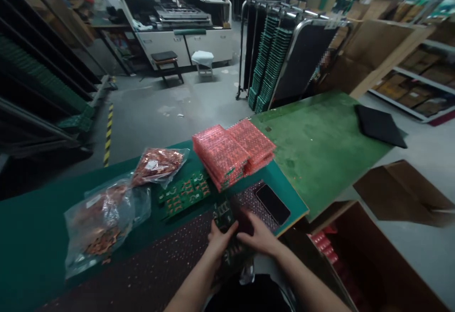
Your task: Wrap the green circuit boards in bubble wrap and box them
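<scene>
Close to my body, my left hand (219, 240) is closed round the edge of a green circuit board (223, 215), with the thumb lying across it. My right hand (259, 234) grips a dark flat piece beside that board; motion blur hides what it is. Beyond my left hand, a green board panel with copper-coloured parts (187, 192) lies on the table. Behind the hands stand two stacks of boards in pink bubble wrap (222, 153). A black phone (273, 204) rests on a dark speckled mat (152, 262), to the right of my right hand.
Two clear bags of copper-coloured pieces (159, 163) (103, 217) lie at left on the green table (31, 217). At lower right an open cardboard box (384, 260) holds pink-wrapped packs. A trolley rack of boards (270, 56) stands behind the table. Machinery (181, 16) stands farther back.
</scene>
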`<state>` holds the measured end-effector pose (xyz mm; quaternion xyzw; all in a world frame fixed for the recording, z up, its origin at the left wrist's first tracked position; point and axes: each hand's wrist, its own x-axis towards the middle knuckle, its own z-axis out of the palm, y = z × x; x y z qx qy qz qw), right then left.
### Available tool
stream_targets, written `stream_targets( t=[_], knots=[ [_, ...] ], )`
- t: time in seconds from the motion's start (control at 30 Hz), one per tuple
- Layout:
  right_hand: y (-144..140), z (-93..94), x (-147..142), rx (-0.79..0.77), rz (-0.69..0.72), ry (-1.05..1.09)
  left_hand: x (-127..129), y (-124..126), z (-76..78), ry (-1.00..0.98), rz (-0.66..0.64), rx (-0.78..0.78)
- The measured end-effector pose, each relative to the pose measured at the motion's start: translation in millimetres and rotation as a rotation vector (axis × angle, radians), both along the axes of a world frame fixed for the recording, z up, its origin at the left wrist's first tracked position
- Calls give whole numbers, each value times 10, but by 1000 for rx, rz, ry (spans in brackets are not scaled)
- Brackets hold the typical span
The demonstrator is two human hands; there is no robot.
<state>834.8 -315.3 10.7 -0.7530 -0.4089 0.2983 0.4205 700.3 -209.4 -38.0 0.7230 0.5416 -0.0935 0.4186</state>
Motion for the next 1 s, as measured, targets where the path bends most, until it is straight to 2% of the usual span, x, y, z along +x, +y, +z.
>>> stream_targets(
  t=[0.03, 0.1, 0.13, 0.2, 0.4, 0.5, 0.57, 0.67, 0.73, 0.87, 0.93, 1.0],
  knots=[
    [-20, -70, -139, -51, 41, 38, 65, -29, 35, 1, 39, -30],
    [-19, -166, -246, -145, -22, 53, 152, -44, 105, -23, 76, -63],
    [-9, -190, -235, -183, -79, 38, 169, -40, 132, -37, 41, -55],
    [5, -206, -157, -237, -167, -4, 159, -28, 166, -33, -94, -2],
    [-81, -263, -70, -271, -216, -6, 74, -87, 306, 38, -594, 332],
    [-129, -303, -61, -297, -224, 15, 123, -171, 401, 100, -737, 478],
    [-161, -301, -38, -348, -201, -8, 168, -219, 410, 156, -803, 561],
    [-211, -275, 13, -448, -101, -94, 214, -241, 300, 220, -865, 657],
    [-239, -270, 83, -472, -113, -91, 242, -196, 150, 176, -910, 707],
    [-355, -248, 315, -457, -71, -331, 297, -51, -164, 100, -941, 750],
    [-459, -205, 458, -397, -126, -439, 306, -21, -226, 92, -948, 728],
    [-562, -165, 613, -342, -183, -496, 311, -45, -196, 129, -941, 694]
  ],
)
